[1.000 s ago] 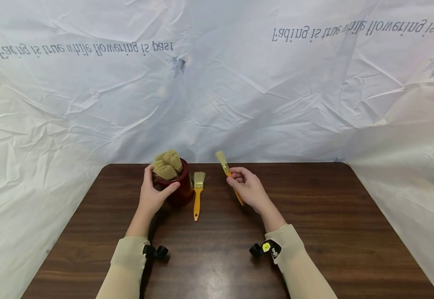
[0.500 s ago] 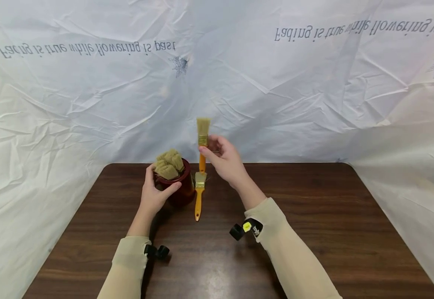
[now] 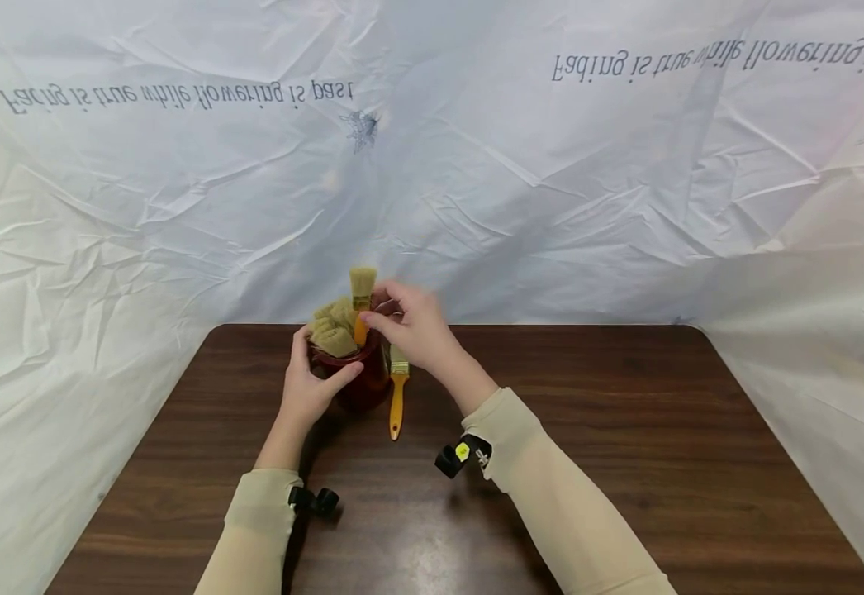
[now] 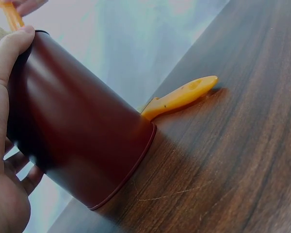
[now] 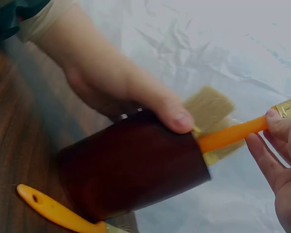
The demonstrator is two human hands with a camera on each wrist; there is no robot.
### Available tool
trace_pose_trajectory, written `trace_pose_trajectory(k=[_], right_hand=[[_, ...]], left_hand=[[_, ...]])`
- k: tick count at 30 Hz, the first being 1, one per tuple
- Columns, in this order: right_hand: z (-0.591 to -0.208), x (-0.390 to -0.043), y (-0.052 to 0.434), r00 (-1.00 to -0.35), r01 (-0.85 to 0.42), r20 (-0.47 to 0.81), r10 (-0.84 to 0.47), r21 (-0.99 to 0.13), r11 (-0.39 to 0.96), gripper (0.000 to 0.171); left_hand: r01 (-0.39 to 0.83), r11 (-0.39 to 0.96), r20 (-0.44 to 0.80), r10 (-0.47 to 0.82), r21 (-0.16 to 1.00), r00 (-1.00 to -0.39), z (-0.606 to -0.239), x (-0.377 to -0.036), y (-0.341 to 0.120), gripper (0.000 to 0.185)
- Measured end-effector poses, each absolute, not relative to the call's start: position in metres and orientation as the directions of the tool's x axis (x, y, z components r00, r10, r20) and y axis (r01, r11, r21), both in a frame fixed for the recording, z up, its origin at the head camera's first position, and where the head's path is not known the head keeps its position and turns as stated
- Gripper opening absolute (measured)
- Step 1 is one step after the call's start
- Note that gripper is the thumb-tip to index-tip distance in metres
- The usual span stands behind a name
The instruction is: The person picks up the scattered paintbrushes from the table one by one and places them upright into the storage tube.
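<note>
A dark red cylindrical holder (image 4: 82, 121) stands on the table, with several paintbrushes (image 3: 333, 337) in it, bristles up. My left hand (image 3: 307, 388) grips the holder near its rim, thumb at the front, fingers round the far side. Above the rim, my right hand (image 3: 413, 326) pinches a paintbrush (image 5: 235, 135) near its metal band. That brush is upright, bristles up, and the lower end of its orange handle is hidden inside the holder's mouth. A second loose paintbrush (image 3: 397, 405) lies on the table just right of the holder, its handle toward me.
The dark wood-grain table (image 3: 625, 463) has its far edge just behind the holder. White wrinkled sheeting (image 3: 491, 165) with printed words hangs behind and at both sides.
My right hand has carried the paintbrush leftward, first up and then down to the holder's mouth. My left hand and the holder have stayed in place.
</note>
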State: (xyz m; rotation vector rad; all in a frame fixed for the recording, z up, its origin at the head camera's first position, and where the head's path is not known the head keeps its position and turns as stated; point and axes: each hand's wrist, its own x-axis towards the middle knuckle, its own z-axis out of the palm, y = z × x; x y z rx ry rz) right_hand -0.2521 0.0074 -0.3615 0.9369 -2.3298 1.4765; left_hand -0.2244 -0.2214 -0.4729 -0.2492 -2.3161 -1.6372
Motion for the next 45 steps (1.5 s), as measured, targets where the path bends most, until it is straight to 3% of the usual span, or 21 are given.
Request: trace_pose_trajectory(k=[5, 9, 15, 23, 27, 36, 40, 45], right_hand=[[-0.372, -0.251, -0.002, -0.77, -0.619, 0.436, -0.466, -0.685, 0.383, 0.014], [-0.376, -0.249, -0.005, -0.786, -0.604, 0.395, -0.475, -0.65, 0.46, 0.024], [-0.375, -0.248, -0.002, -0.81, -0.574, 0.418, -0.411, -0.706, 0.415, 0.034], [-0.378, -0.251, -0.003, -0.672, -0.732, 0.528, -0.518, -0.58, 0.357, 0.042], [-0.38, -0.25, -0.004, -0.646, -0.758, 0.527, -0.552, -0.526, 0.386, 0.039], [-0.388, -0.248, 0.004, -0.727, -0.677, 0.453, -0.516, -0.6, 0.427, 0.039], [-0.399, -0.248, 0.013, -0.776, -0.62, 0.45, -0.443, -0.675, 0.4, 0.038], [-0.424, -0.247, 0.025, -0.867, -0.492, 0.395, -0.305, -0.78, 0.388, 0.037]], left_hand=[[0.302, 0.343, 0.331, -0.027, 0.889, -0.943, -0.473, -0.224, -0.222, 0.088], [0.301, 0.333, 0.327, -0.024, 0.894, -0.945, -0.472, -0.224, -0.222, 0.089], [0.314, 0.325, 0.338, -0.02, 0.892, -0.941, -0.473, -0.224, -0.222, 0.089], [0.323, 0.303, 0.345, -0.023, 0.897, -0.938, -0.474, -0.225, -0.222, 0.089], [0.319, 0.29, 0.338, -0.019, 0.902, -0.941, -0.475, -0.226, -0.222, 0.091], [0.286, 0.298, 0.308, -0.029, 0.911, -0.951, -0.463, -0.22, -0.215, 0.089], [0.298, 0.296, 0.321, -0.03, 0.907, -0.947, -0.451, -0.211, -0.21, 0.087], [0.292, 0.293, 0.315, -0.033, 0.91, -0.949, -0.465, -0.22, -0.216, 0.091]])
